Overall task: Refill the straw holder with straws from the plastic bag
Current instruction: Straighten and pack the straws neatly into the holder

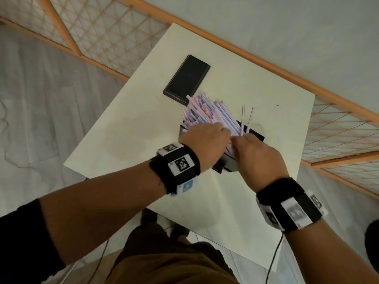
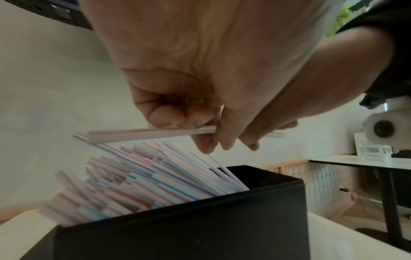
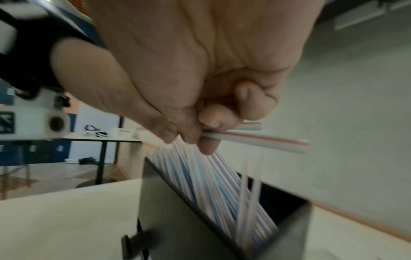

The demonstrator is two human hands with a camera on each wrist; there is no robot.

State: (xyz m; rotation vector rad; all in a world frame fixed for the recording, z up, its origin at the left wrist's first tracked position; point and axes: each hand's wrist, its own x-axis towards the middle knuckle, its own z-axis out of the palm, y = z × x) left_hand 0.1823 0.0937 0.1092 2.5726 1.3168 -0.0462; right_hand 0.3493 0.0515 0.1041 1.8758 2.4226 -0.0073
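A black straw holder (image 1: 256, 134) stands on the white table (image 1: 131, 128), packed with red- and blue-striped straws (image 1: 207, 112) that lean to the back left. Two thin straws (image 1: 243, 117) stand nearly upright at its right side. My left hand (image 1: 223, 131) hovers just above the holder (image 2: 200, 228) and pinches a few straws (image 2: 144, 134) that lie level. My right hand (image 1: 238, 140) meets it fingertip to fingertip and pinches striped straws (image 3: 266, 140) over the holder (image 3: 177, 211). Whether both hands hold the same bunch is unclear. No plastic bag is in view.
A flat black box (image 1: 186, 78) lies on the table just behind the holder. The table stands against a wall with wooden lattice panels (image 1: 106, 35). A cable (image 1: 274, 257) hangs from my right wrist.
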